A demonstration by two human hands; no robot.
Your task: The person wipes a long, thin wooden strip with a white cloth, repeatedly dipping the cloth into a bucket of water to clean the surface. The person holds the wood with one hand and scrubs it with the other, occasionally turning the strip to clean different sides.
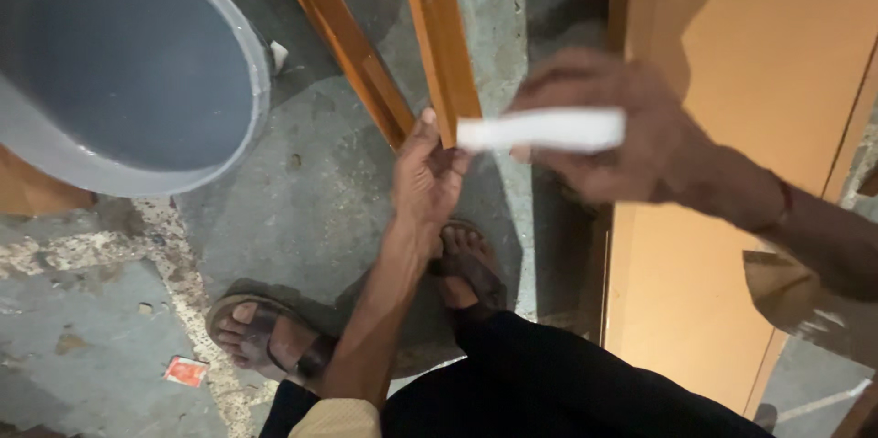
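The right hand (608, 132) was smeared by motion blur, so its fingers could not be told apart, and the white strip (541, 130) it held was blurred too; what the strip was made of could not be made out. Above that strip, both orange wooden slats (439, 36) ran off the top edge. Left of the slats, the grey bucket (128, 68) was cut by the top and left edges. Right of the strip, the orange board (741, 54) ran past the top edge, and the right forearm left the frame at the right
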